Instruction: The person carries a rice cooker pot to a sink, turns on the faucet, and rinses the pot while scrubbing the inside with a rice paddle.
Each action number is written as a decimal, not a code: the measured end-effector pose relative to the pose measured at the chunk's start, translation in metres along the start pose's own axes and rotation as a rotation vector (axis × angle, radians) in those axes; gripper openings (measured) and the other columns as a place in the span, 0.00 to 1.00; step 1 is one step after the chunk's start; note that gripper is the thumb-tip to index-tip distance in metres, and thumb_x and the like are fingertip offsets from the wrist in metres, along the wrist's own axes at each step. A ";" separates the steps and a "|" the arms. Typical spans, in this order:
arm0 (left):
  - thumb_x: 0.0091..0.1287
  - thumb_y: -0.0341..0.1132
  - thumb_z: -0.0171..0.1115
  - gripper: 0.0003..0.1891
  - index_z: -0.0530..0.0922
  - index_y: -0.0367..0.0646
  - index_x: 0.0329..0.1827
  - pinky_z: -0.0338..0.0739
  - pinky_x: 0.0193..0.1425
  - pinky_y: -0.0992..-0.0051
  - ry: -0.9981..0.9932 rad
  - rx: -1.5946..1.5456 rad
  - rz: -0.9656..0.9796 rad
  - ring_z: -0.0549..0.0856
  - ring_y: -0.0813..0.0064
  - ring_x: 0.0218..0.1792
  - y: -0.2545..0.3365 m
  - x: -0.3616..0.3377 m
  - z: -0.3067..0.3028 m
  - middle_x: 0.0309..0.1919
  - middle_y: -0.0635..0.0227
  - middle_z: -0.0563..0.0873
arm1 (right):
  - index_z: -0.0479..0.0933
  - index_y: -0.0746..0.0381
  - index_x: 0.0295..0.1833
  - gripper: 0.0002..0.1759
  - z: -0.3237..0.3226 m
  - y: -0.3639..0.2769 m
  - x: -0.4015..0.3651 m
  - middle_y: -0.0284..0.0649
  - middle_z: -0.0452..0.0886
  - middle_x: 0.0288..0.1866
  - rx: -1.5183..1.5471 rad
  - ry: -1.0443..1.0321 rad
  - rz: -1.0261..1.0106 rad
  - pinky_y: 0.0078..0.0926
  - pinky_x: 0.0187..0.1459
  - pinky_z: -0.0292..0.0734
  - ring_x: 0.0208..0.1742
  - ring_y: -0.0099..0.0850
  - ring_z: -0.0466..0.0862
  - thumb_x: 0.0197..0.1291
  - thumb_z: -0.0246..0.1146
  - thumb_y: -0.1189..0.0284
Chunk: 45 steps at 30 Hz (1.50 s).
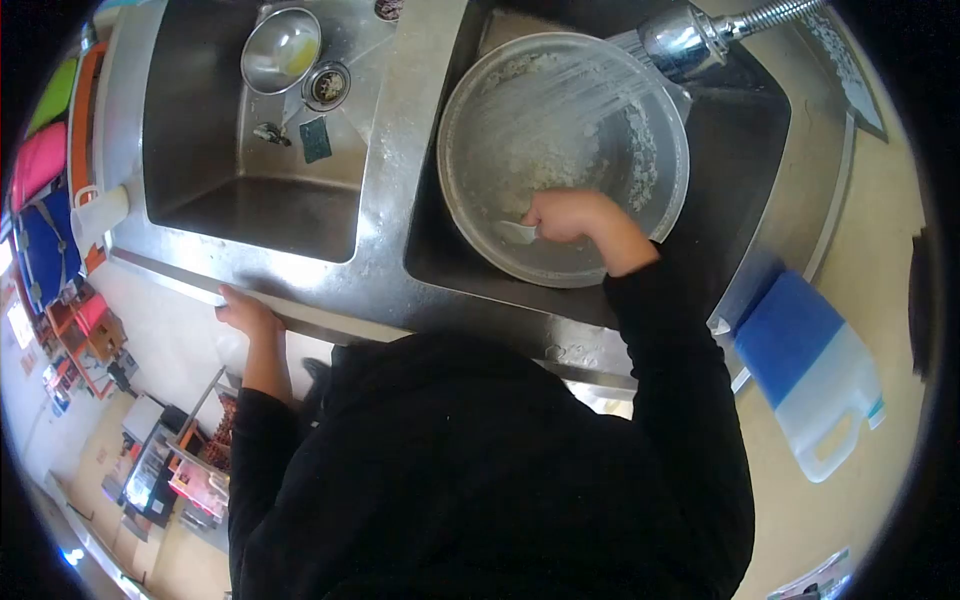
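Note:
A wide round metal pan (462, 190) sits in the right sink basin, with whitish residue on its bottom and wall. Water sprays into it from a chrome spray head (680, 45) at the upper right. My right hand (570, 217) reaches over the near side of the pan, its fingers closed on a small pale, flat scraper-like tool (515, 232) whose exact kind I cannot make out. It is low in the pan, close to the near left wall. My left hand (250, 312) grips the front edge of the steel sink counter (290, 316), away from the pan.
The left basin (300, 215) holds a metal bowl (270, 60) with yellowish liquid, a drain strainer (326, 87) and a green scouring pad (315, 140). A white pitcher (100, 215) stands at the left edge. A large blue-labelled jug (810, 370) is at the right.

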<state>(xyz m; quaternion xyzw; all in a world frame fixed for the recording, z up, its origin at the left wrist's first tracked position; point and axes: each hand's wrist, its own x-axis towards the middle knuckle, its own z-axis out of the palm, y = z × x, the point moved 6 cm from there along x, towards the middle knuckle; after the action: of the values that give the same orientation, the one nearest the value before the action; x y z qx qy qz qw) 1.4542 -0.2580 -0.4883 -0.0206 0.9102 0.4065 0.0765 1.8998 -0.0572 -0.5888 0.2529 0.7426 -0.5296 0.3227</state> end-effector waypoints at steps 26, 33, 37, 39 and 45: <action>0.71 0.45 0.49 0.28 0.58 0.25 0.59 0.71 0.59 0.64 0.014 0.039 0.005 0.75 0.56 0.54 0.006 -0.009 0.002 0.55 0.43 0.70 | 0.81 0.61 0.41 0.12 0.019 0.000 0.001 0.52 0.81 0.33 -0.007 0.204 0.177 0.42 0.39 0.75 0.37 0.47 0.82 0.52 0.57 0.74; 0.70 0.45 0.51 0.29 0.58 0.27 0.60 0.72 0.58 0.64 0.013 0.005 -0.046 0.76 0.56 0.54 0.003 -0.008 0.001 0.56 0.43 0.70 | 0.81 0.63 0.36 0.10 -0.015 -0.005 0.001 0.51 0.81 0.29 0.156 0.173 0.100 0.41 0.36 0.75 0.33 0.46 0.82 0.49 0.57 0.73; 0.69 0.46 0.51 0.29 0.58 0.27 0.61 0.72 0.58 0.63 0.008 0.002 -0.016 0.75 0.56 0.54 0.004 -0.007 0.004 0.57 0.45 0.70 | 0.81 0.64 0.34 0.10 -0.020 -0.044 -0.012 0.53 0.80 0.30 -0.015 0.305 0.067 0.43 0.38 0.75 0.35 0.48 0.82 0.47 0.56 0.75; 0.70 0.46 0.51 0.29 0.58 0.27 0.61 0.72 0.59 0.63 0.027 0.021 -0.040 0.75 0.56 0.54 0.008 -0.015 0.000 0.57 0.45 0.70 | 0.81 0.65 0.33 0.10 -0.002 -0.037 0.006 0.54 0.81 0.31 0.002 0.273 0.174 0.44 0.38 0.75 0.36 0.50 0.82 0.47 0.56 0.74; 0.69 0.46 0.51 0.29 0.58 0.29 0.61 0.71 0.59 0.63 0.015 0.037 -0.026 0.75 0.56 0.55 -0.003 -0.001 -0.002 0.57 0.45 0.70 | 0.81 0.66 0.33 0.11 -0.012 -0.026 0.016 0.56 0.81 0.33 0.099 0.262 0.143 0.44 0.39 0.75 0.37 0.51 0.82 0.48 0.56 0.74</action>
<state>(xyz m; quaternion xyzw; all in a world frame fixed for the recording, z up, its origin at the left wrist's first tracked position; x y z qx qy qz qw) 1.4552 -0.2614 -0.4894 -0.0339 0.9177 0.3886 0.0753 1.8678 -0.0533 -0.5816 0.3875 0.7313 -0.5039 0.2471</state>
